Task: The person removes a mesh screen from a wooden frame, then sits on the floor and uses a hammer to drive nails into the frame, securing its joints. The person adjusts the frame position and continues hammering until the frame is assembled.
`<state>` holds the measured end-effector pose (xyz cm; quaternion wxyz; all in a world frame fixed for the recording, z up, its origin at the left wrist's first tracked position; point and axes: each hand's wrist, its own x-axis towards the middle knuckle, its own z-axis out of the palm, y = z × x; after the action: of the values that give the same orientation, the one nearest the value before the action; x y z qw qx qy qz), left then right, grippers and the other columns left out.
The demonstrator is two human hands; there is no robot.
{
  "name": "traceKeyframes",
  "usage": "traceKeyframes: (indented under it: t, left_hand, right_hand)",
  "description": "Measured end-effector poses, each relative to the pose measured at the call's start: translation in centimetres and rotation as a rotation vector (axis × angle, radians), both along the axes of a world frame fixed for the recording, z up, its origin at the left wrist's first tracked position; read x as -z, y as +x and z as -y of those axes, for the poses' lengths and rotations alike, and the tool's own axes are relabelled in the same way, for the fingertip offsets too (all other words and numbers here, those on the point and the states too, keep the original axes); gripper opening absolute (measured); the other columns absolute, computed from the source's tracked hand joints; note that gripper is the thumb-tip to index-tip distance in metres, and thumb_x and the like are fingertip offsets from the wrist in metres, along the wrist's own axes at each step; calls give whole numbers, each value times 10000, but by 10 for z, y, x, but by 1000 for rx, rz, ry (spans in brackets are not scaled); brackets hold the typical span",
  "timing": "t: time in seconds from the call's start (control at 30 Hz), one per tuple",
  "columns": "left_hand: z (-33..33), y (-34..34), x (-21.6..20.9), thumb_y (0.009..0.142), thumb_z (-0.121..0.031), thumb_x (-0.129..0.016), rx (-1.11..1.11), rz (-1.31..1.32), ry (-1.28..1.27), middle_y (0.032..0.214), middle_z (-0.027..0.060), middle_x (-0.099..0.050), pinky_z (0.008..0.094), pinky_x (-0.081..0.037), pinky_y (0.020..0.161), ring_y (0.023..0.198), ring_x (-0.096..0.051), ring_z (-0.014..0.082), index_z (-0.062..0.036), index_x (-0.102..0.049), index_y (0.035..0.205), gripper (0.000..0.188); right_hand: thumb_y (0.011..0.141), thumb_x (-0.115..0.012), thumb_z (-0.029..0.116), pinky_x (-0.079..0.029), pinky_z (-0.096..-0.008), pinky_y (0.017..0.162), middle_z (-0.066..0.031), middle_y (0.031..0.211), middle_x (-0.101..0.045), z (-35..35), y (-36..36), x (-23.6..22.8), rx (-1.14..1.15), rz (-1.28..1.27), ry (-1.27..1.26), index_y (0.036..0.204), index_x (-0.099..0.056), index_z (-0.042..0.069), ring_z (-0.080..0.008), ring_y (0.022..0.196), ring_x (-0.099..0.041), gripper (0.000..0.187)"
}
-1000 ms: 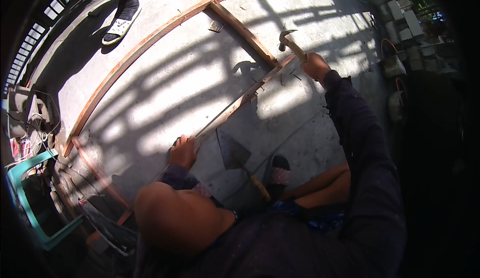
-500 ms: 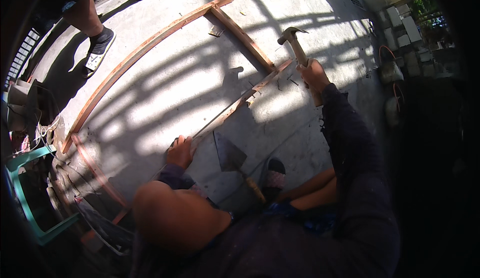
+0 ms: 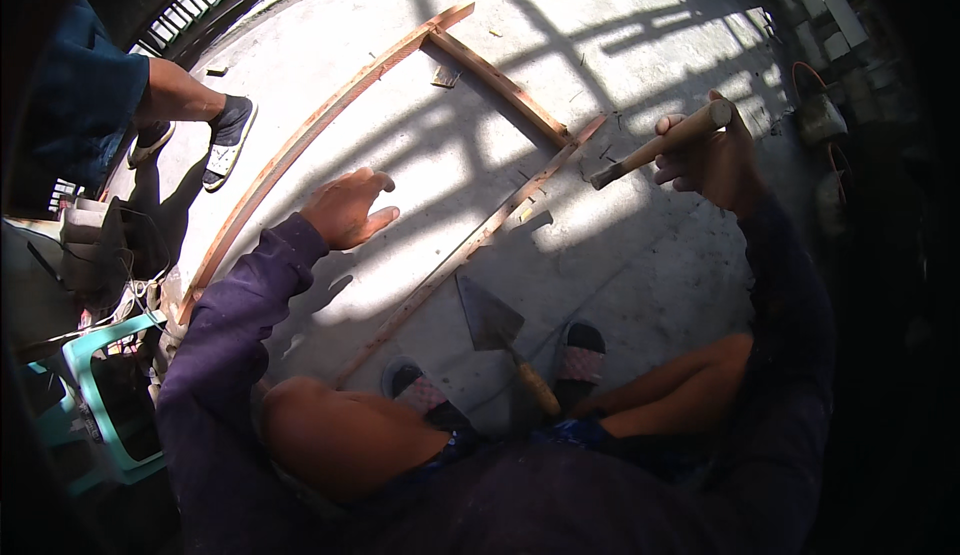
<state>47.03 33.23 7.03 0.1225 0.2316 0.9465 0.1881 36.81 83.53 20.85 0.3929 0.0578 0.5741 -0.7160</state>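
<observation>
In my right hand (image 3: 725, 165) is a claw hammer (image 3: 655, 147), its wooden handle running through the fingers. The handle's butt points up and right, and the head end hangs lower left. My left hand (image 3: 345, 210) is raised over the floor with fingers apart and nothing in it. Between my hands lies a wooden frame: a long far strip (image 3: 300, 140), a crosspiece (image 3: 500, 90) and a near strip (image 3: 450, 265). Several nails (image 3: 533, 193) stick out along the near strip. A trowel (image 3: 490, 317) with a wooden handle lies on the concrete by my feet.
Another person's leg and slippered foot (image 3: 230, 140) stand beyond the far strip. A green plastic stool (image 3: 105, 435) is at the left, near wires and clutter. Buckets (image 3: 822, 120) and stacked blocks (image 3: 845, 20) stand at the right. A small wood scrap (image 3: 445, 77) lies by the crosspiece.
My left hand has come up off the near strip and moved away from me. The hammer has swung round from head-up to head-down in my right hand. My view has shifted.
</observation>
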Motion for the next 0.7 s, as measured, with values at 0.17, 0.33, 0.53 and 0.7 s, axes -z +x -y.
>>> traceKeyframes:
  t: [0.17,0.33,0.53,0.7]
  left_hand:
    - [-118,-49,29,974,-431,-625,-104,82,-72,1122,142,-675,435,-529,904,1036,-675,310,-63,-638,1210,438]
    - [-219,-16,126,886,-611,-662,-415,236,49,1255,153,-599,506,-494,960,1227,-583,335,-78,-557,1250,654]
    - [-236,-16,174,879,-629,-664,-623,246,110,1262,178,-598,502,-521,911,1100,-651,394,-76,-541,1218,660]
    - [-235,-26,177,835,-597,-728,-649,242,114,1197,188,-649,491,-531,891,1051,-670,403,-50,-555,1211,686]
  right_hand:
    - [863,-638,690,-568,-342,640,-117,996,-701,3,34,8,-74,-326,-60,1172,-650,80,-252,913,-715,684]
    - [956,-740,338,-508,-291,802,6,885,-601,6,-6,59,-197,-1126,627,1027,-659,74,-110,880,-583,285]
    - [958,-705,241,-469,-313,651,7,796,-504,43,-90,108,155,-748,101,940,-590,66,-103,717,-510,211]
    - [950,-668,298,-360,-299,464,34,561,-418,103,-154,165,132,-502,356,779,-577,68,-88,459,-394,301]
